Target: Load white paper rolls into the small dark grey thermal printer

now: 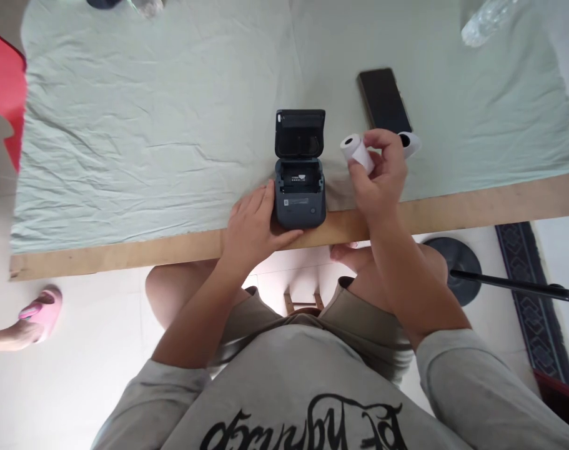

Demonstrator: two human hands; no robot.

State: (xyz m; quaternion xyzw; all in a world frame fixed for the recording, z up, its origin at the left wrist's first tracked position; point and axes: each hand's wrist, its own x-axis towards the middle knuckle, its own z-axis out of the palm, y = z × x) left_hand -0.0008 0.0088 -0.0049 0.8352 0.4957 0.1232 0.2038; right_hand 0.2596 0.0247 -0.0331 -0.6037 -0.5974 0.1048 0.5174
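A small dark printer (300,209) sits at the table's front edge with its lid (300,133) raised and its inner compartment showing. My left hand (251,228) rests against the printer's left side, fingers stretched out and thumb along its front. Right of the printer, my right hand (382,172) holds a white paper roll (358,154) between thumb and fingers, above the cloth. A second white roll (410,144) lies just beyond that hand, partly hidden by it. Behind it lies a black phone (385,100).
A pale green cloth (172,112) covers the table, with a wooden strip (125,253) along the front. Clear plastic (485,25) lies at the back right. A red object (3,81) stands at the left. Another person's foot in a pink slipper (45,312) is on the floor.
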